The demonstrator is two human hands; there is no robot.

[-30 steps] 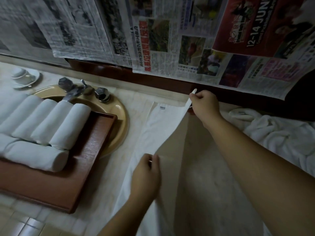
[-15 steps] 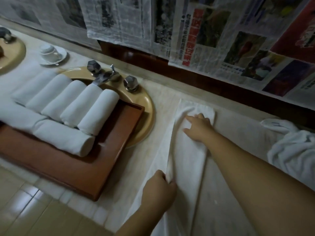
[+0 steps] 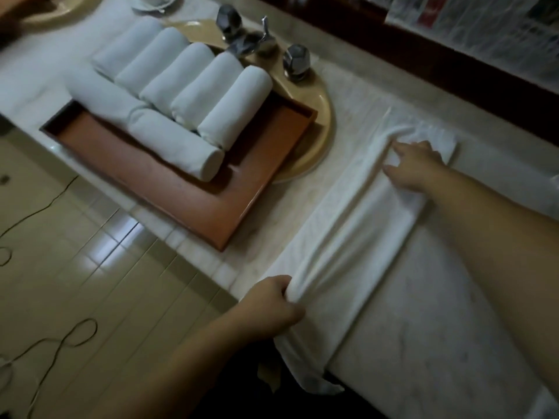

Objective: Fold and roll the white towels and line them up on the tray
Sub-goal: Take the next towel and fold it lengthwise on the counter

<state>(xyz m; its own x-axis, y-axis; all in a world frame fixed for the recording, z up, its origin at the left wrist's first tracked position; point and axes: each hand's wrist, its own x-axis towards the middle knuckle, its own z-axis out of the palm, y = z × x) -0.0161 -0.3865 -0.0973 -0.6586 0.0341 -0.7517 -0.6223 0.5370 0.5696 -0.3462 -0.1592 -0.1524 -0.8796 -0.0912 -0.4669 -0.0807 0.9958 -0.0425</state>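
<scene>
Towel (image 3: 357, 225) now folded lengthwise on counter (image 3: 438, 313); left hand (image 3: 272, 303) grips near edge, right hand (image 3: 414, 167) flat, smoothing; rolling next.

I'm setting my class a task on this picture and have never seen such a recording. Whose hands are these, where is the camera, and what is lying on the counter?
There is no machine here: a person works with two bare hands, filmed by a camera worn on their head that looks forward and down. A long white towel, folded lengthwise, lies on the marble counter, its near end hanging over the edge. The left hand grips the towel's near part; the right hand presses its far end with fingers spread. To the left, a brown wooden tray sits over a yellow sink and carries rolled white towels lined up side by side. Chrome taps stand behind.
</scene>
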